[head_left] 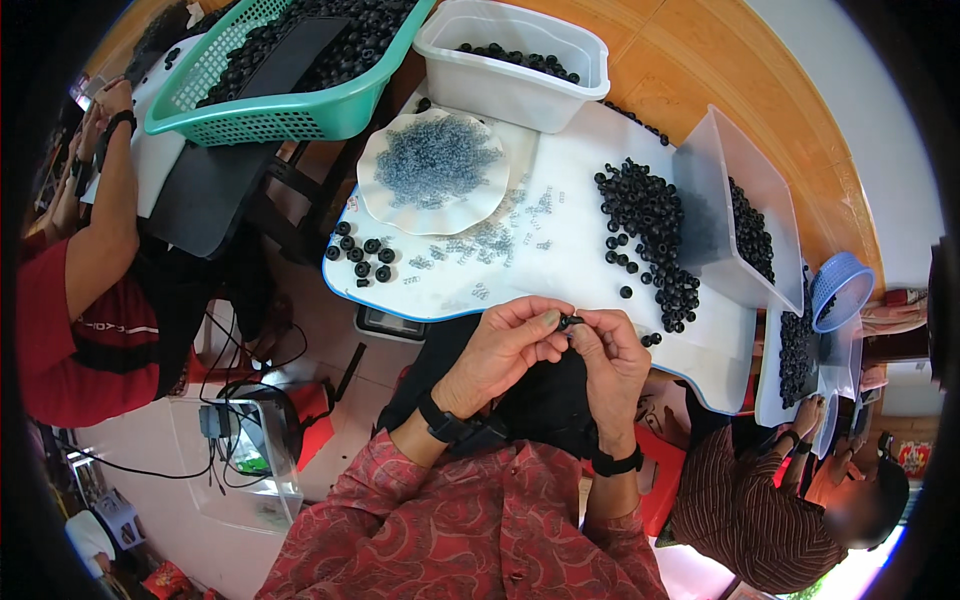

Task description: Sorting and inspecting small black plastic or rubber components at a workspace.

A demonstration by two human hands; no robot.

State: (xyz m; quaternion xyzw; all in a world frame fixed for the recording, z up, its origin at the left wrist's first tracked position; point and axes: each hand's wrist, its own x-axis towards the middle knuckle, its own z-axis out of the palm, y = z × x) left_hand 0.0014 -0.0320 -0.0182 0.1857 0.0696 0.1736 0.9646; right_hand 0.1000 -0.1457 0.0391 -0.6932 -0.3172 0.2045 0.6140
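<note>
My left hand and my right hand meet just off the table's near edge, both closed in a pinch on one small black plastic part. Fingertips cover much of it. On the white table beyond lies a pile of small round black parts to the right. A smaller group of black parts sits at the left edge. Small metal springs heap on a white scalloped plate, and loose springs are scattered beside it.
A white tub and a clear bin, both with black parts, stand at the table's back and right. A green basket full of black parts is at the far left. People sit at both sides; cables lie at lower left.
</note>
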